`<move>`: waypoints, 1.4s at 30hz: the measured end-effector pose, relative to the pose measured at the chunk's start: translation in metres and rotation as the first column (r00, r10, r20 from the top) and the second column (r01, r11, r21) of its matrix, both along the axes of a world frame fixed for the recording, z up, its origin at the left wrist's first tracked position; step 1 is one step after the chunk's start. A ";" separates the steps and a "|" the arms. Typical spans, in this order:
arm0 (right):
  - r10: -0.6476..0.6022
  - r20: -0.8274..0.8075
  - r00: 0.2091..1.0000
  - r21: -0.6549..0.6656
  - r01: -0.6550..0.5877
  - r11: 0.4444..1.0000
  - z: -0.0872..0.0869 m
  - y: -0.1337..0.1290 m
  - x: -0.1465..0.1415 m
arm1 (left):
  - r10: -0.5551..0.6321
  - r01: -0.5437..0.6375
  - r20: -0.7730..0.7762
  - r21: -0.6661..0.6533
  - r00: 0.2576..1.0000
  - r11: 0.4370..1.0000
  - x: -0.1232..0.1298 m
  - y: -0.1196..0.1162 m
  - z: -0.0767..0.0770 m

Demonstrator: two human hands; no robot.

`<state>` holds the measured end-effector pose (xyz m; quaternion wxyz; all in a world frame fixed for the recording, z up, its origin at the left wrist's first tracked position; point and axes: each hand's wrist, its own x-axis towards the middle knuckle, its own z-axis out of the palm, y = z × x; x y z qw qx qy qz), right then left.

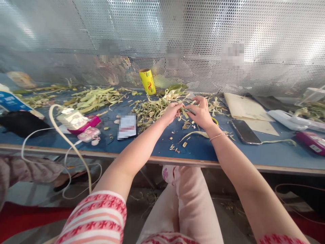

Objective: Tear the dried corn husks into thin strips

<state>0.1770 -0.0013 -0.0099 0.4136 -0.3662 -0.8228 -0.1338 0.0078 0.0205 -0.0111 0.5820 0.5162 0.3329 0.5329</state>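
Flat green strip (pixel 185 113) in left hand (pixel 174 112), pinched | right hand (pixel 201 113) just beside, half-curled, hold unclear | pile (pixel 148 113) beyond: curly, fibrous

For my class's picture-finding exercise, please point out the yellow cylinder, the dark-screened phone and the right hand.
Yellow cylinder (pixel 147 82): head view, middle of its printed side.
Dark-screened phone (pixel 245 131): head view, middle of its screen.
Right hand (pixel 202 114): head view, back of the hand.

A yellow tube (pixel 147 82) stands left of cardboard (pixel 246 106) and a phone (pixel 245 131).
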 end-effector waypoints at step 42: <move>0.157 -0.247 0.956 -0.107 -0.188 0.976 -0.004 0.010 -0.002 | 0.013 -0.029 0.125 0.128 0.992 0.991 0.004 -0.003 0.006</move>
